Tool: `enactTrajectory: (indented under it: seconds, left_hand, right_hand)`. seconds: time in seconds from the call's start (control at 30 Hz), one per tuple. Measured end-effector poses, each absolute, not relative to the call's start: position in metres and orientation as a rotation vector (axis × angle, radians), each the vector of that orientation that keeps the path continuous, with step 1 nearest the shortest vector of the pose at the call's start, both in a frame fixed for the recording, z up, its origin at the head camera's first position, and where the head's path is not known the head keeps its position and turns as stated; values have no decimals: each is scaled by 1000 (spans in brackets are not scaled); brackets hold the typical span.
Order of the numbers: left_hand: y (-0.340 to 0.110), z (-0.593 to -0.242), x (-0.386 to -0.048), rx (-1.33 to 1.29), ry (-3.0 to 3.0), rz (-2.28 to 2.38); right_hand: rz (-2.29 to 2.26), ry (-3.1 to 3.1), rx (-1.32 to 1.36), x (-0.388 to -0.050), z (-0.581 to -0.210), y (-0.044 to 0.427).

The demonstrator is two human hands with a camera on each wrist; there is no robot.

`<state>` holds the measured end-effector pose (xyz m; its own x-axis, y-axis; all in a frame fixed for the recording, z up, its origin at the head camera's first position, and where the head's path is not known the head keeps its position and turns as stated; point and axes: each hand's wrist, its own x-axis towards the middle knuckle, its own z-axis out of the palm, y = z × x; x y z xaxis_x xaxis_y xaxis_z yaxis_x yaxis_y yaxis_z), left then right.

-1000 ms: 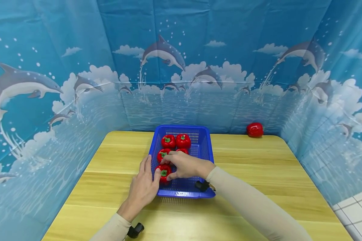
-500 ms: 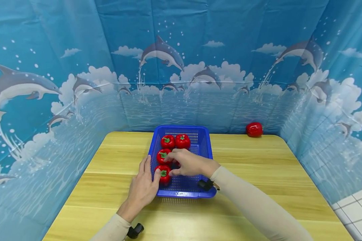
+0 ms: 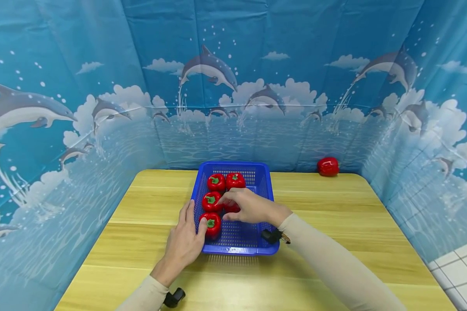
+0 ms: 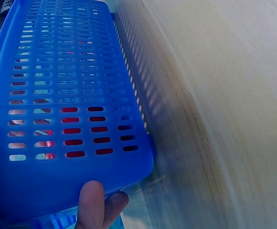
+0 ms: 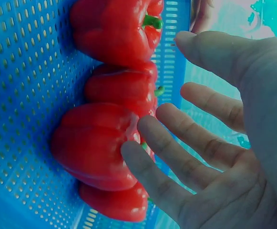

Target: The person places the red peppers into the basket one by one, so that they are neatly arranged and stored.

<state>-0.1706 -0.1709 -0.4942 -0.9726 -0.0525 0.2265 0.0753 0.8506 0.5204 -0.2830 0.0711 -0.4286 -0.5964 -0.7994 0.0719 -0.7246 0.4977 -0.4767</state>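
Observation:
A blue plastic basket [image 3: 271, 190] holds several red bell peppers in two columns. My left hand [image 3: 184, 242] holds the basket's left wall, thumb over the rim beside the front left bell pepper [image 3: 214, 231]; two fingertips [image 4: 91, 202] show at its edge in the left wrist view. My right hand [image 3: 253, 206] hovers over the basket, its fingers loosely bent and apart, partly hiding the middle right bell pepper [image 3: 231, 208]. In the right wrist view, its fingertips are close to a bell pepper [image 5: 93, 143]; whether they touch cannot be told. Green stems mostly face up.
Another red bell pepper [image 3: 328, 166] lies on its side at the back right of the wooden table [image 3: 319, 203]. A blue dolphin-print curtain [image 3: 218, 134] encloses the table's back and sides. The basket's right column has bare floor near the front.
My right hand has drawn off the front left bell pepper, moving right and slightly farther back. More of the left column shows. My left hand has stayed on the basket.

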Motion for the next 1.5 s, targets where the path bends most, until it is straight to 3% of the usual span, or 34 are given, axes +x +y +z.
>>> enactTrajectory:
  seconds: [1.5]
  left_hand:
    - [-170,-494,-170,-15,-2772,-807]
  right_hand:
    - [-918,2731,-1072,-310,-422,158]
